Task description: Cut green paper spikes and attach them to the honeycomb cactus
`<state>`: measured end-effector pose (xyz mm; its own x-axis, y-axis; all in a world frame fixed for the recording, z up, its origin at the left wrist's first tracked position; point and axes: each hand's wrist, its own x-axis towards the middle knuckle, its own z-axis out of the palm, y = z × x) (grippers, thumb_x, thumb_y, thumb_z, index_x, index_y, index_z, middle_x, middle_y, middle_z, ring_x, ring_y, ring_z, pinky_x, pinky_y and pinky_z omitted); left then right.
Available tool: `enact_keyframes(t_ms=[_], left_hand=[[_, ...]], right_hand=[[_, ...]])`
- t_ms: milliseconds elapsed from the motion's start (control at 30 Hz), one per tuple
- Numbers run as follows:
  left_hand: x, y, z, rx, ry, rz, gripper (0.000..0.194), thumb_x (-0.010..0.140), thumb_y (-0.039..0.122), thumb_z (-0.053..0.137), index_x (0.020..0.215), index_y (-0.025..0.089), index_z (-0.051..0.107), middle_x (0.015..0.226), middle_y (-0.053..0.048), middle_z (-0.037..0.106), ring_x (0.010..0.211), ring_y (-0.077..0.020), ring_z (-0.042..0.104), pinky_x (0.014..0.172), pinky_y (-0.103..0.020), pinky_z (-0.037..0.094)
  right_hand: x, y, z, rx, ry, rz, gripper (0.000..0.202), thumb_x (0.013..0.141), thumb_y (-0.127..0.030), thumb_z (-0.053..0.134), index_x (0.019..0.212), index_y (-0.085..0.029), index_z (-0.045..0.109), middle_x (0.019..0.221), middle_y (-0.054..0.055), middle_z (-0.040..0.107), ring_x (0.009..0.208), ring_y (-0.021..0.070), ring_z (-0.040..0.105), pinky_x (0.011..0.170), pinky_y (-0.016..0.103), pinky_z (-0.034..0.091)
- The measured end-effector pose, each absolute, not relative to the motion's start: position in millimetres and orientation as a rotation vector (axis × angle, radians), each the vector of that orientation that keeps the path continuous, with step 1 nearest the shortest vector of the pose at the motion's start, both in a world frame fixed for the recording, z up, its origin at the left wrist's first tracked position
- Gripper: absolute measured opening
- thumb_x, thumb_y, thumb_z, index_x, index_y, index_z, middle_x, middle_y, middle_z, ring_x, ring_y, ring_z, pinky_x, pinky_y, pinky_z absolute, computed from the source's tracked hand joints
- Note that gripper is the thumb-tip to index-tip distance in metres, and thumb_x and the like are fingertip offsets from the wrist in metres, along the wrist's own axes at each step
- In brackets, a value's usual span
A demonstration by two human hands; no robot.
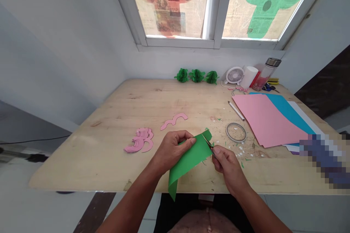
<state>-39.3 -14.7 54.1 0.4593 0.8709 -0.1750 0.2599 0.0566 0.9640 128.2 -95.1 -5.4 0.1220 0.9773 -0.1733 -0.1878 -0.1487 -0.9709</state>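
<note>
My left hand (175,149) pinches a sheet of green paper (190,158) between thumb and fingers, over the table's front part. The paper's lower left corner is folded and hangs past the table edge. In my right hand (226,165) is a pair of scissors (208,143), mostly hidden by my fingers. Their blades meet the paper near its upper right end, where a strip bends away. Left of my hands lie a stack of curved pink paper pieces (140,140) and a single wavy pink piece (175,120).
A roll of tape (236,132) lies right of my hands among paper scraps, near a white pen (236,110). Pink sheets (269,120) overlap blue and white ones at right. Green paper ornaments (196,75), a small fan (234,75) and a glass bottle (266,74) stand at the back.
</note>
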Motion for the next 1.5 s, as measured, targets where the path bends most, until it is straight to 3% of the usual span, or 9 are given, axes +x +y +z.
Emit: enact_keyframes(t_ms=[433,733,1000,1167,1333,1500], left_hand=[[-34.8,-13.5,55.6,1.518,0.984,0.554,0.025,0.075,0.038,0.06,0.068,0.014,0.064,0.06,0.001,0.054,0.053,-0.0089,0.045,0.046,-0.02,0.035],[-34.7,-11.3,53.9,1.507,0.977,0.53,0.024,0.076,0.036,0.059,0.069,0.013,0.064,0.061,0.001,0.054,0.054,-0.0091,0.045,0.047,-0.02,0.035],[-35.4,-9.4,48.9,1.526,0.993,0.502,0.027,0.075,0.039,0.058,0.068,0.014,0.063,0.061,0.001,0.054,0.054,-0.0097,0.045,0.049,-0.021,0.035],[-49.2,13.4,44.9,1.662,1.068,0.443,0.028,0.076,0.041,0.055,0.07,0.015,0.063,0.059,0.002,0.054,0.054,-0.011,0.047,0.05,-0.022,0.037],[-53.3,79.4,22.3,2.071,1.448,0.339,0.023,0.08,0.035,0.049,0.079,0.018,0.064,0.072,-0.002,0.063,0.07,-0.0176,0.058,0.059,-0.025,0.041],[-41.5,125.1,-6.8,2.176,1.616,0.284,0.013,0.077,0.023,0.052,0.081,0.019,0.064,0.091,-0.007,0.067,0.091,-0.0232,0.059,0.071,-0.029,0.042]], right_hand=[[123.9,-85.3,-3.1,-1.184,-0.853,1.293,0.043,0.083,-0.052,0.056,0.06,-0.02,0.039,0.054,-0.007,0.024,0.049,0.0087,0.019,0.046,0.026,0.011],[125.0,-82.9,-6.0,-1.287,-0.91,1.237,0.038,0.084,-0.051,0.055,0.068,-0.017,0.056,0.055,-0.006,0.029,0.051,0.0092,0.022,0.046,0.025,0.015],[123.8,-77.4,-9.0,-1.324,-0.9,1.199,0.041,0.081,-0.053,0.057,0.062,-0.017,0.054,0.057,-0.005,0.03,0.052,0.0092,0.023,0.046,0.024,0.016],[129.1,-73.8,-10.8,-1.366,-0.857,1.241,0.042,0.082,-0.056,0.054,0.075,-0.015,0.062,0.049,-0.009,0.025,0.046,0.0084,0.019,0.044,0.025,0.013],[132.6,-72.7,-15.4,-1.366,-0.797,1.21,0.043,0.08,-0.056,0.055,0.073,-0.015,0.064,0.049,-0.008,0.029,0.046,0.0085,0.021,0.044,0.024,0.014],[137.2,-72.9,-28.0,-1.4,-0.822,1.187,0.046,0.079,-0.059,0.054,0.073,-0.014,0.065,0.048,-0.008,0.029,0.045,0.0089,0.021,0.044,0.024,0.014]])
